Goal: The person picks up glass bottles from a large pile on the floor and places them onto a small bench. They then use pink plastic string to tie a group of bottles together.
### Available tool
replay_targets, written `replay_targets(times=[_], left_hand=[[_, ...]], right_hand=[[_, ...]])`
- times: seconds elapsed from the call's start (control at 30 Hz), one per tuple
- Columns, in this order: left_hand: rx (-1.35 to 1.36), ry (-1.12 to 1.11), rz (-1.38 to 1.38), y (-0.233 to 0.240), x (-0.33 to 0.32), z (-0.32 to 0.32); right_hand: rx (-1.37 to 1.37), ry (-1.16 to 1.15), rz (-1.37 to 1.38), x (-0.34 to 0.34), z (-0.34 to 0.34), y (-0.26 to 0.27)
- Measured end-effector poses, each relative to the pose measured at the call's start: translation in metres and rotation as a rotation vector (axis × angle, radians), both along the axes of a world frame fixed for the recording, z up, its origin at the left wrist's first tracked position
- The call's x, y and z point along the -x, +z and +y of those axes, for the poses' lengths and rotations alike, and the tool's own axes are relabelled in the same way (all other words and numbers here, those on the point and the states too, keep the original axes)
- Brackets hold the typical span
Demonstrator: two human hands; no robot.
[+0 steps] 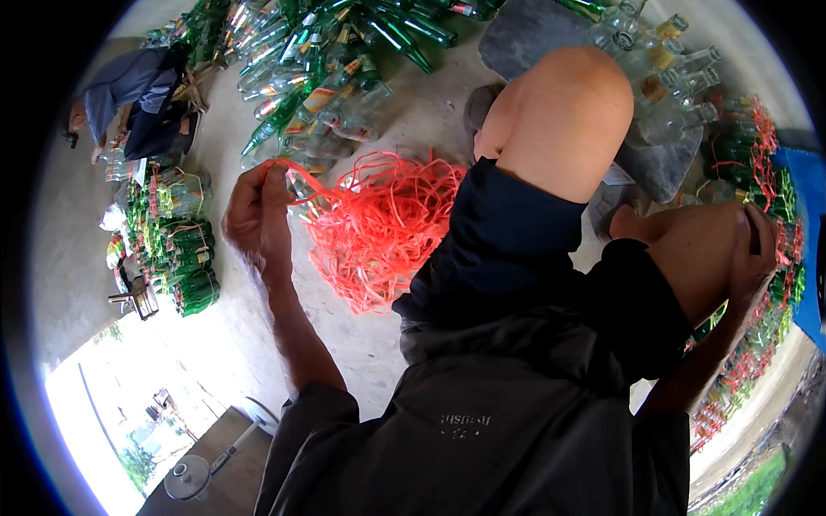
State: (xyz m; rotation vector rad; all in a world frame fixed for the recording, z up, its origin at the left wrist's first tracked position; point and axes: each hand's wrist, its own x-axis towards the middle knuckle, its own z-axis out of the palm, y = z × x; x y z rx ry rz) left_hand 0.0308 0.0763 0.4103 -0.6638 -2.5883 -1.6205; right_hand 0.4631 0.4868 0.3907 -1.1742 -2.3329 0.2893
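Observation:
My left hand (pixel 261 209) is raised beside a tangled heap of red plastic strapping (pixel 393 232) on the concrete floor. Its fingers pinch a strand that runs back into the heap. My right hand (pixel 754 248) rests on my right knee, fingers bent over it, with nothing seen in its grasp. Just beyond the strapping lies a pile of loose glass bottles (pixel 322 97), many green and some clear. Several clear glass bottles (pixel 671 84) stand on a dark slab (pixel 664 164) ahead of my right knee.
At the left, a person (pixel 139 97) bends over bottles. Bundles of green bottles (pixel 190 258) tied with strapping stand nearby. More tied bundles (pixel 755 361) line the right side. A flat dark slab (pixel 529 39) lies ahead, and a pedestal fan (pixel 187 477) is at the lower left.

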Motion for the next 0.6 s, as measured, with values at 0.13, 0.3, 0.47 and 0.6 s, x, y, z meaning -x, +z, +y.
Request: replay_targets(times=[0.13, 0.3, 0.47, 0.6], left_hand=[[0.001, -0.025, 0.205, 0.026, -0.009, 0.006], [-0.137, -0.003, 0.247, 0.063, -0.031, 0.001], [-0.251, -0.268, 0.292, 0.087, -0.047, 0.009], [-0.130, -0.300, 0.250, 0.100, -0.074, 0.030]], right_hand=[[0.085, -0.033, 0.048, 0.001, -0.001, 0.002], [0.083, -0.020, 0.118, 0.002, -0.002, 0.002], [0.170, 0.062, 0.281, 0.047, -0.043, 0.038], [0.481, 0.342, 0.481, 0.103, -0.098, 0.054]])
